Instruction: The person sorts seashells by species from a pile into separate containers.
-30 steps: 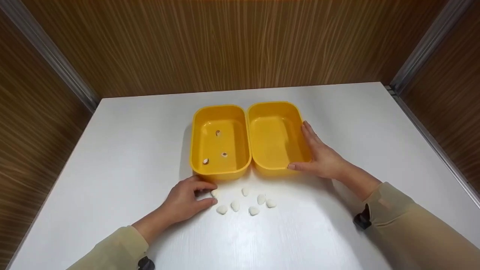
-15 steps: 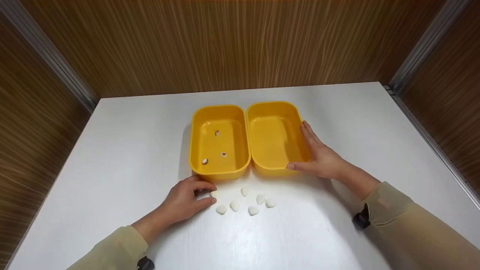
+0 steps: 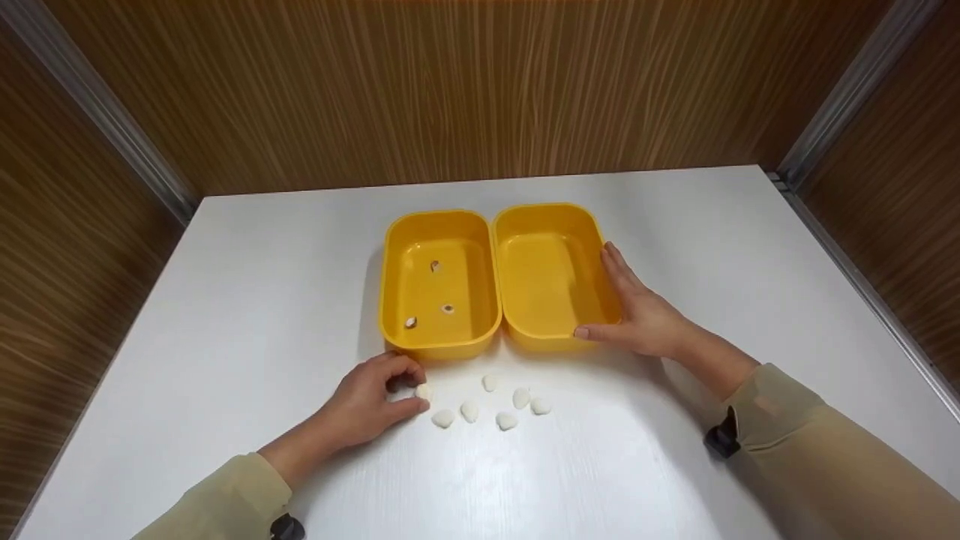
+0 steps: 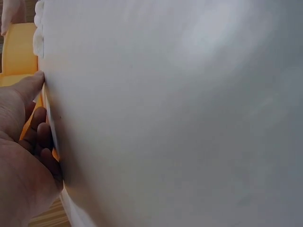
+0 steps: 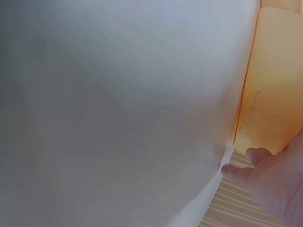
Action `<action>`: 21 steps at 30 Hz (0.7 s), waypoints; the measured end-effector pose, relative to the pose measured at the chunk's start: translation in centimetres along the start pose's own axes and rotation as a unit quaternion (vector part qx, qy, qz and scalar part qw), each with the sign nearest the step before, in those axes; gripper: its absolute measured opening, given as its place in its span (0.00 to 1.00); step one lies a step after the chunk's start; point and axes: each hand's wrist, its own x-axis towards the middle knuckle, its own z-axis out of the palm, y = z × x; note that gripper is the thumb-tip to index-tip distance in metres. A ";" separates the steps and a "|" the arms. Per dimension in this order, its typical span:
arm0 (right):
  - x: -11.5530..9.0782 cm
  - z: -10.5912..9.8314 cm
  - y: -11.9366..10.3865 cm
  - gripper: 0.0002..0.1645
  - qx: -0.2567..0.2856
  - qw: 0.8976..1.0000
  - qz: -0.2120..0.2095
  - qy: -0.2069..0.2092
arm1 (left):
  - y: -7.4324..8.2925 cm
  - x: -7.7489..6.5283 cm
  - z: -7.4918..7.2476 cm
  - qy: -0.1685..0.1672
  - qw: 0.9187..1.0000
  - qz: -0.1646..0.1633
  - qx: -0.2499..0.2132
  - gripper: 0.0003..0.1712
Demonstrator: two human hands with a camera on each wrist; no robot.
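Note:
In the head view, my left hand [image 3: 367,399] rests low at the front of the left yellow box [image 3: 442,349], pinching a small white pebble-like piece [image 3: 424,391] between thumb and index finger. Its other fingers tuck in close to the table, as the left wrist view shows. My right hand [image 3: 649,322] lies against the right yellow box [image 3: 551,339]. Its fingers run fairly straight along that box's right side, and the thumb sits at the front rim near the corner. Several more white pieces [image 3: 507,421] lie loose in front of the boxes.
Both boxes stand side by side, touching, on a white table [image 3: 285,270]. Inside the left box are three small white-and-brown pieces [image 3: 448,308], spread apart; the right box shows a bare floor. A wood-grain panel [image 3: 480,90] rises behind, with others at both sides.
My left index finger has curled further in, and the white piece beneath it has shifted slightly left and tipped toward the thumb. The right hand and both boxes have stayed in place.

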 end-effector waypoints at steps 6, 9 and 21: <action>0.0 0.0 0.1 0.79 0.000 1.000 -0.001 0.000 | 0.0 -0.1 -0.2 -0.010 1.000 0.013 0.000 0.13; 0.0 0.0 0.1 0.79 0.000 1.000 -0.001 0.000 | 0.1 -0.2 -0.3 -0.017 1.000 0.015 -0.002 0.13; 0.0 0.0 0.1 0.79 0.003 1.000 0.002 0.000 | 1.8 -0.8 -1.8 -0.046 0.998 0.023 -0.019 0.11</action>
